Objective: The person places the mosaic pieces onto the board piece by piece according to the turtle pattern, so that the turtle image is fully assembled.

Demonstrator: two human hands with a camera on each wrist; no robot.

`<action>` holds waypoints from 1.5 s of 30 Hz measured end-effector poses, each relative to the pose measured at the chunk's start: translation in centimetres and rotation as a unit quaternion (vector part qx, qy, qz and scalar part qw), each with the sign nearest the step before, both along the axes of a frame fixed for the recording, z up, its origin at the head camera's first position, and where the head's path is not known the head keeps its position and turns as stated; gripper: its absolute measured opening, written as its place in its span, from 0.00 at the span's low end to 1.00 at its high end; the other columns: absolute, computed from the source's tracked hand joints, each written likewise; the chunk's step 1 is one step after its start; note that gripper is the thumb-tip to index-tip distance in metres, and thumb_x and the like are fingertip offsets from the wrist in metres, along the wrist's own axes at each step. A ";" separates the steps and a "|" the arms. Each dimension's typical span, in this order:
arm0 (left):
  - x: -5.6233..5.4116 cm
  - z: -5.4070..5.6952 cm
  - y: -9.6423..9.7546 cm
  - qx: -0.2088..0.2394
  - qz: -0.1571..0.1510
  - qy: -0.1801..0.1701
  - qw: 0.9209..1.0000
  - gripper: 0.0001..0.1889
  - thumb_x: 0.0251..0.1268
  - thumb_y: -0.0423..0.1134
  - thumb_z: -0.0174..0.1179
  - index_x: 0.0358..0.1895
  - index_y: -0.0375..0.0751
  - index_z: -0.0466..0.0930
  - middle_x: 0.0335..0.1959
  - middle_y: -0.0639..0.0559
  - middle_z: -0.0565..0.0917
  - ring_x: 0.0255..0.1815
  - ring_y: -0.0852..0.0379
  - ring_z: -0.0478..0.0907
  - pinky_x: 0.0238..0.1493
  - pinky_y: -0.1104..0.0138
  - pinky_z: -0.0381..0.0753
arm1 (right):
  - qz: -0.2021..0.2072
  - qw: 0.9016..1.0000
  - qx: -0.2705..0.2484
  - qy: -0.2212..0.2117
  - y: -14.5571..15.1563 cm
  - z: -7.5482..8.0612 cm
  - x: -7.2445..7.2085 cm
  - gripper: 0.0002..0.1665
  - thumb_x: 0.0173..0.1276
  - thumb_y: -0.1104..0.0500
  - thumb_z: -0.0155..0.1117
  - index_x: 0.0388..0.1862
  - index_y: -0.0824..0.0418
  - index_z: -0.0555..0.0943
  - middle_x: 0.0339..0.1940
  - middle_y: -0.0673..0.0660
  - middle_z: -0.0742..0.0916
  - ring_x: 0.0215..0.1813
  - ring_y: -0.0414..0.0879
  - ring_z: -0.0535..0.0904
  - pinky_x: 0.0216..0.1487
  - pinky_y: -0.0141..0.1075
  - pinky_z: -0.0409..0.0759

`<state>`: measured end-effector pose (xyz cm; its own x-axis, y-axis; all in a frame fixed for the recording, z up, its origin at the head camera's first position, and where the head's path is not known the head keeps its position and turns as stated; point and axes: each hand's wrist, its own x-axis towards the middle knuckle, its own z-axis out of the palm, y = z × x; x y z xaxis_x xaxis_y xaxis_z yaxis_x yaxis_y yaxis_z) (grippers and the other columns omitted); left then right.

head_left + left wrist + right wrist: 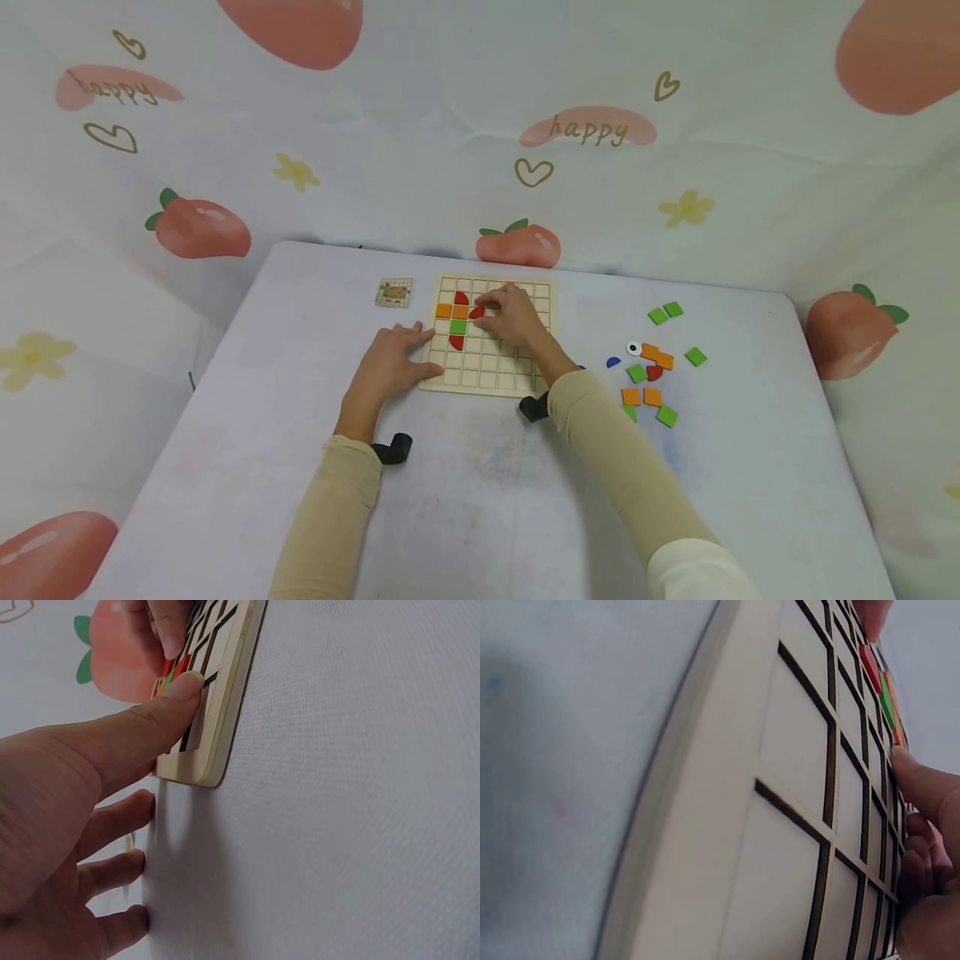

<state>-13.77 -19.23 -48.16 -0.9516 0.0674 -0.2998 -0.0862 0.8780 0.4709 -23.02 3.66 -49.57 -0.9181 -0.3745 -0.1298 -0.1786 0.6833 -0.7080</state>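
A wooden grid board (487, 379) lies on the table before me. My right hand (513, 315) is over it, thumb and index finger pinching a red quarter-circle tile (477, 312) beside an orange tile (461, 312). Another orange tile (444, 311), a green square tile (457, 327) and two more red tiles, one above (461, 297) and one below (457, 342), sit in cells. My left hand (390, 358) spreads at the board's left side, its thumb (176, 694) resting on the near left corner. In the right wrist view the pinched tile is mostly hidden.
A small printed pattern card (394, 292) lies left of the board. Several loose orange tiles (652, 397), green tiles (667, 416), a red tile (655, 373), a blue half-round piece (613, 362) and a white eye disc (634, 349) lie on the right. A patterned cloth (420, 125) hangs behind.
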 end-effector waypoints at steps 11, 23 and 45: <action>-0.1 0.1 0.0 0.000 -0.003 -0.001 1.000 0.42 0.58 0.57 0.73 0.76 0.54 0.68 0.80 0.50 0.65 0.83 0.36 0.54 0.81 0.43 0.59 | 0.000 1.000 -0.010 -0.008 0.3 0.0 -0.2 0.18 0.67 0.52 0.73 0.54 0.55 0.86 0.55 0.57 0.81 0.60 0.53 0.73 0.67 0.47 0.73; -0.1 0.0 0.0 0.006 0.001 -0.010 1.000 0.42 0.59 0.57 0.73 0.76 0.55 0.68 0.81 0.51 0.63 0.84 0.36 0.51 0.82 0.41 0.55 | 0.018 0.999 -0.023 -0.017 0.6 0.2 -0.1 0.25 0.64 0.53 0.75 0.59 0.57 0.84 0.56 0.58 0.80 0.61 0.53 0.72 0.68 0.47 0.74; 0.1 0.1 0.2 0.004 0.001 0.001 1.000 0.42 0.57 0.55 0.74 0.76 0.52 0.68 0.80 0.49 0.64 0.84 0.36 0.52 0.82 0.42 0.55 | 0.082 0.960 0.219 0.155 5.3 2.5 1.6 0.43 0.73 0.31 0.56 0.77 0.52 0.66 0.78 0.58 0.69 0.78 0.59 0.64 0.76 0.57 0.68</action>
